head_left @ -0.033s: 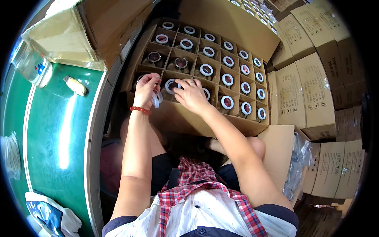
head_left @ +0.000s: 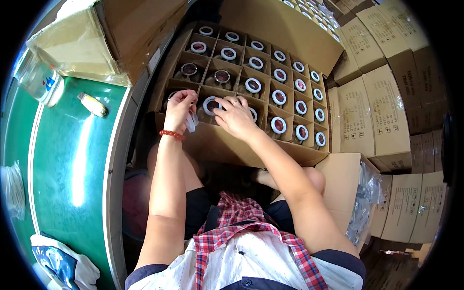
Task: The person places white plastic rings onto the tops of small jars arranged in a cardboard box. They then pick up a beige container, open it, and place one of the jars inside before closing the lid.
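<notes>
Head view, clock directions taken from the centre of the frame: the open carton [head_left: 212,137] fills the region around 12 o'clock, its cardboard dividers making cells in which glass jars stand upright, long axes running down into the cells and mouths turned up toward the camera. At 11 o'clock, in the row nearest the person, lies a white ring [head_left: 205,105], flat on a jar mouth, its opening facing up. The right hand [head_left: 236,116], near 12 o'clock, reaches toward 10 with bent fingers touching the right rim of this ring; whether they grip it or merely rest on it cannot be told. The left hand [head_left: 180,107], at 10 o'clock, is curled around a loose white piece [head_left: 192,124], which hangs below the fingers with its long axis toward 6 o'clock; what the pinched fingertips hold is hidden. A red bracelet [head_left: 172,135] circles the left wrist. Just beyond the hands, two jars [head_left: 222,77] lack white rims. A green table [head_left: 58,159] occupies 9 o'clock, stacked boxes [head_left: 360,116] stand between 2 and 3, and a clear plastic bag [head_left: 363,205] lies at 4.
</notes>
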A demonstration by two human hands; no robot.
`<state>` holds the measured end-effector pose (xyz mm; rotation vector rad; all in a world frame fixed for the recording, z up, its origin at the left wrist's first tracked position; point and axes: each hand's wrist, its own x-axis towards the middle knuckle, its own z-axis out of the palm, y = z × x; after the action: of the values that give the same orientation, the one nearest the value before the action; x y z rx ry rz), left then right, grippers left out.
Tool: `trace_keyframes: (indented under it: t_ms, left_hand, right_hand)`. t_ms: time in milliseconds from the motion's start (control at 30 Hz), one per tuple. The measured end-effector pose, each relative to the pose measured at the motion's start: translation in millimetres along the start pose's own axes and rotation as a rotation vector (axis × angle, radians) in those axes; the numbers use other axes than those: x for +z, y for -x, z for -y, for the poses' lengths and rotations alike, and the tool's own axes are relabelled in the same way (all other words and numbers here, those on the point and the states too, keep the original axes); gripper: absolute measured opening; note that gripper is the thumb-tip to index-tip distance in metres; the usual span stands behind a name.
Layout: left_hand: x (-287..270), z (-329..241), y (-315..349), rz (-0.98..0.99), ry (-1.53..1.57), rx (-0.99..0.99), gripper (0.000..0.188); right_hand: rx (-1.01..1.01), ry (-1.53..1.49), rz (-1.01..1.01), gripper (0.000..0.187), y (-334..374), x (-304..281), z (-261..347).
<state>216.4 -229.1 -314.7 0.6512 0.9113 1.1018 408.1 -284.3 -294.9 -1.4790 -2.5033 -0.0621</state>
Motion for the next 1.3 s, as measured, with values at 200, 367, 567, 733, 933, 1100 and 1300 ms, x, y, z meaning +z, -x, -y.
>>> trace_keyframes:
  t_ms: [200,367,567,733,933,1100,1300]
  left_hand:
    - [1,19,-4,0.001,-0.583,0.257,0.018]
    - [12,27,-1,-0.11,-1.135,0.386,0.028]
    - [15,33,-6,-0.159,-1.227,0.419,0.028]
    - [9,-3,1,0.055,0.024,0.015,0.016]
    - [-9,-6,-8,0.05,0.66,-0.123,0.011]
    - [1,2,-10,0.018,0.677,-0.176,0.024]
    - [10,0,-10,-0.103,0.779,-0.142,0.057]
  right_hand:
    - [0.038,0.048,0.044,0.029,18,0,-9]
    - [0.038,0.022,0.086,0.031,10,0,-10]
    - [0.016,0.014,0.113,0.034,14,-4,-8]
    - [0.158,-0.284,-0.033,0.04,9,-26,9]
    - [-0.028,-0.349,-0.221,0.039,-8,-37,50]
    - [-0.03,-0.538,-0.314,0.02,-23,-20,39]
    - [0.161,-0.782,-0.322,0.017,-41,-17,28]
